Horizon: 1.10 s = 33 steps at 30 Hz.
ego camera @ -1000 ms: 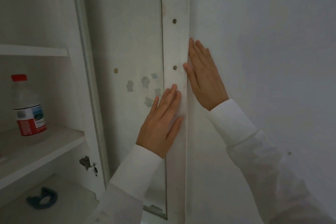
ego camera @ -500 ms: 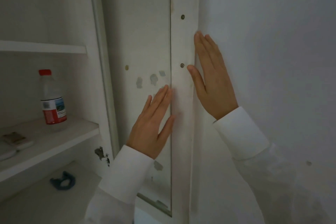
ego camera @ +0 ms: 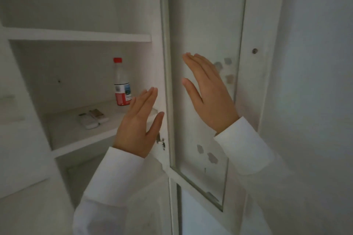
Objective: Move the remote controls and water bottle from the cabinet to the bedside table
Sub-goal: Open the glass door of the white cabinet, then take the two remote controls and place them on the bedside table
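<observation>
Since the earlier frames, both hands have been lifted off the door frame and shifted leftward toward the open cabinet, and more of the shelf interior has come into sight. The water bottle (ego camera: 122,84), clear with a red cap and a red and white label, is seen standing upright on the middle shelf (ego camera: 76,135) of the cabinet, toward its right side. Two remote controls (ego camera: 93,118), pale and lying flat side by side, are seen on the same shelf, to the left of the bottle and nearer the front edge. The left hand (ego camera: 138,126) is held flat and open with the fingers together and pointing up, in front of the shelf's right end just beside the bottle's base; nothing is held in it. The right hand (ego camera: 208,93) is likewise spread flat and empty, raised in front of the glass panel of the opened cabinet door (ego camera: 208,15); whether the glass is touched cannot be told. Both arms are covered by white sleeves (ego camera: 242,147). A metal hinge (ego camera: 160,140) is visible on the cabinet's upright below the left hand. Small patches of residue are seen on the glass. An upper shelf (ego camera: 76,35) sits above the bottle, and a white wall (ego camera: 315,82) lies to the right of the door.
</observation>
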### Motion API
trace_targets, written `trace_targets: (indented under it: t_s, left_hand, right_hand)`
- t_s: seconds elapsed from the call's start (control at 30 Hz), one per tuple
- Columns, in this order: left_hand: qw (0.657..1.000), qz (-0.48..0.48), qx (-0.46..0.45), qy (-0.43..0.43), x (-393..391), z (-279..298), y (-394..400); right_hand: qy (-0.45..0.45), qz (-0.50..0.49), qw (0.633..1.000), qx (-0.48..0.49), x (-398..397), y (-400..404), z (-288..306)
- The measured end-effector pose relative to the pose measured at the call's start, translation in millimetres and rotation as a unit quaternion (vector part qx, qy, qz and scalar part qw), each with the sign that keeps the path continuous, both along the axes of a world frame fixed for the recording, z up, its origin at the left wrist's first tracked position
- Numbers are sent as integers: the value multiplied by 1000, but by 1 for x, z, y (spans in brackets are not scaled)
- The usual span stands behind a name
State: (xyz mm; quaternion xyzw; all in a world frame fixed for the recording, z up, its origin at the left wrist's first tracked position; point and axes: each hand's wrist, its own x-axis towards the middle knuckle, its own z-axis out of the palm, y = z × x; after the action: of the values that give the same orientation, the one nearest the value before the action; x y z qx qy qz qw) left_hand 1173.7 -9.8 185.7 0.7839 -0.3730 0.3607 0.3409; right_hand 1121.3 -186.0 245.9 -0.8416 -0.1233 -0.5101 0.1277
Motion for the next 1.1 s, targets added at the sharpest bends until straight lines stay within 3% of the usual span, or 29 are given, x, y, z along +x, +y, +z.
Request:
trace_targets:
  t_s: [0.33, 0.63, 0.93, 1.1]
  left_hand:
    - [977, 180, 34, 107, 43, -15, 87]
    - [943, 255, 61, 204, 115, -25, 126]
    - [845, 380, 128, 354, 184, -21, 131]
    - [794, 439, 161, 389, 206, -23, 128]
  right_hand:
    - [81, 97, 991, 42, 91, 68, -28]
    - [209, 122, 969, 43, 202, 120, -72]
    - [302, 121, 945, 33, 278, 156, -88]
    - [345, 68, 936, -12, 302, 173, -86]
